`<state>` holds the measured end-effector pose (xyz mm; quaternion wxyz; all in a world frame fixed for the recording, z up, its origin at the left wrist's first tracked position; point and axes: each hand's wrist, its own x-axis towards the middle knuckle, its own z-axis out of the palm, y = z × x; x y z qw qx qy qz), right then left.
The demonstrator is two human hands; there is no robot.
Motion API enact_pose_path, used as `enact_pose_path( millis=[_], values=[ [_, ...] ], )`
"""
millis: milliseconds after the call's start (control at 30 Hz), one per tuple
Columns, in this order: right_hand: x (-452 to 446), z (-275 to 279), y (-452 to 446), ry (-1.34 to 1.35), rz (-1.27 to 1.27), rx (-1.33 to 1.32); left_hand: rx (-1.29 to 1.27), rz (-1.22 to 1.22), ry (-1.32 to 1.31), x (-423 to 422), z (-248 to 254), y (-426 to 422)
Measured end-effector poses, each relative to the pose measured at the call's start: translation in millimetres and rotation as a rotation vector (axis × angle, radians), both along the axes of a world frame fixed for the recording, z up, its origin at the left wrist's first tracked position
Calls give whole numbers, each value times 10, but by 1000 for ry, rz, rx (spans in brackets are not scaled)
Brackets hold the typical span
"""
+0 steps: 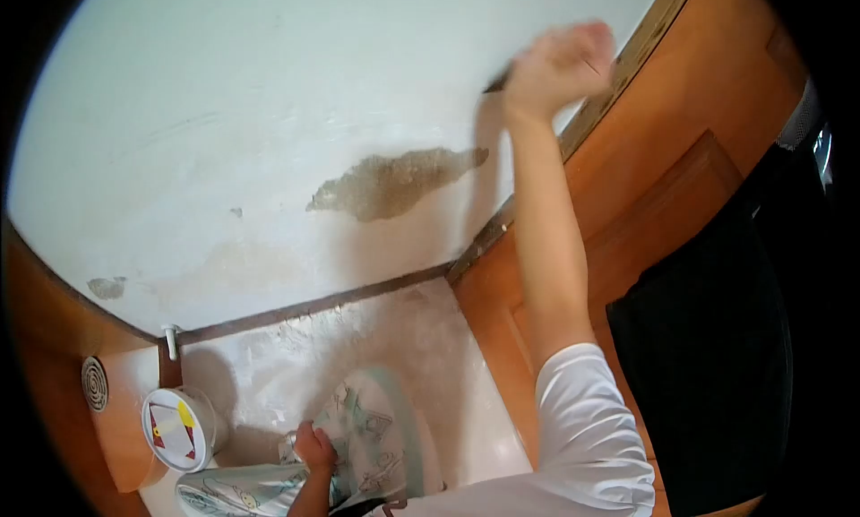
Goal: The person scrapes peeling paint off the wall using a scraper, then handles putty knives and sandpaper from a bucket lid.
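My right hand (563, 69) is raised against the white wall (269, 87), close to the door frame, and somewhat blurred. Its fingers are closed round a scraper (498, 80), of which only a dark, flat edge shows on the left; the handle is hidden in the fist. Below it, a grey-brown patch (390, 185) of bare plaster breaks the paint. Down at my patterned trousers (372, 432), my left hand (314, 445) rests near the knee with its fingers curled. Whether anything is inside them I cannot make out.
An orange-brown wooden door (645, 185) stands at the right, with a black cloth-like item (708, 365) before it. At lower left are a white lidded bucket (184, 430), a round drain (95, 383) and a small white pipe (171, 340). Pale marks cover the floor (260, 374).
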<state>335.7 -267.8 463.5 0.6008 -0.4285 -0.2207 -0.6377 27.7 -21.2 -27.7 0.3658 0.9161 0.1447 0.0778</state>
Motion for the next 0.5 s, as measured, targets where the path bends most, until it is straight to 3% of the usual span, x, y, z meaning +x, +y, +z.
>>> enact_pose_path(
  millis=[100, 133, 233, 267, 500],
  values=[
    [159, 46, -45, -95, -193, -129, -4, -14, 2, 109, 66, 29],
    [-54, 65, 18, -110, 40, -32, 2, -14, -10, 115, 37, 25],
    [268, -104, -111, 36, -138, -196, 10, -14, 24, -45, -55, 33],
    [329, -77, -122, -46, -288, -148, 12, -9, 20, 61, -89, 43],
    [357, -108, -65, -103, -286, -178, 1, -32, 18, 136, -14, 18]
  ],
)
